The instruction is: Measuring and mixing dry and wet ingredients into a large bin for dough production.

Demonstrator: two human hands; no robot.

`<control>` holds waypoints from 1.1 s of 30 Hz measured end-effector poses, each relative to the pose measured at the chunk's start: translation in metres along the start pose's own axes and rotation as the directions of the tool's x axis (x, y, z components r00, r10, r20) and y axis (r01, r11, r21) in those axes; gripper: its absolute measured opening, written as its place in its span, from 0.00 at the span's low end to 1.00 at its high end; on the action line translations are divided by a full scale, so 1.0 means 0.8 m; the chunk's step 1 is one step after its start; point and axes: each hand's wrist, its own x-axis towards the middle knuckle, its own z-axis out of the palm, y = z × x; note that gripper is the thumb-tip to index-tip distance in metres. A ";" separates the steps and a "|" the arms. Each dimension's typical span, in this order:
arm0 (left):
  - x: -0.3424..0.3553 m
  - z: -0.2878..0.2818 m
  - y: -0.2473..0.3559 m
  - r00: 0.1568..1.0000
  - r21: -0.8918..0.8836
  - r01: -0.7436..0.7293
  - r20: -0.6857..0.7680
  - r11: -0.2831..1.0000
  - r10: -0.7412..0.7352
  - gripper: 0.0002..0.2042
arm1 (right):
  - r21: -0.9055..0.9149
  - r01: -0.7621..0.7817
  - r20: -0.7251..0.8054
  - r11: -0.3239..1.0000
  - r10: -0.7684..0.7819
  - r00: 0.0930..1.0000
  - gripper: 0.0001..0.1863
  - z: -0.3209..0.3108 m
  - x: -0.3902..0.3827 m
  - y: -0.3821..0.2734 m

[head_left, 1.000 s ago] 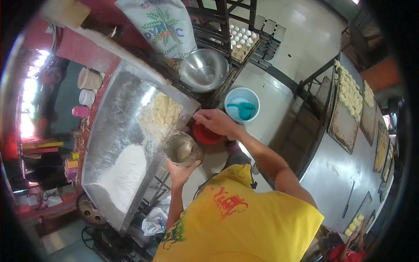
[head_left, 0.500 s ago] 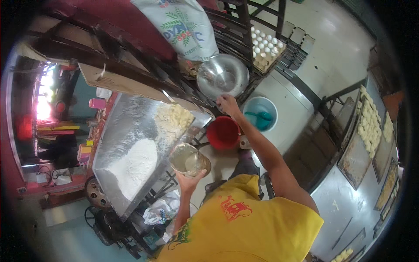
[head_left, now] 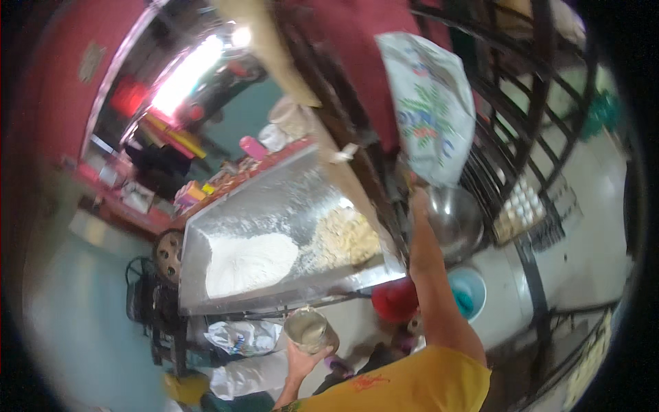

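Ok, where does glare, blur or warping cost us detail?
Head view: glare burns out the long white light patch; head view: blur softens the right hand near the white leaf-printed sack; head view: warping curves the dark slatted rack.

The left hand (head_left: 302, 360) grips a container (head_left: 312, 332); the right hand (head_left: 414, 187), blurred, perhaps touches the steel bowl (head_left: 456, 223).

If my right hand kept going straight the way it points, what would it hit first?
Your right hand would probably meet the tall white sack with green leaf print first, near its lower end, though depth is unclear.
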 end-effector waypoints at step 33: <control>-0.064 -0.210 -0.140 0.967 -0.407 -0.037 -0.245 0.913 -0.070 0.54 | -0.488 0.554 -0.006 0.674 -0.638 0.770 0.23 -0.443 -0.266 -0.171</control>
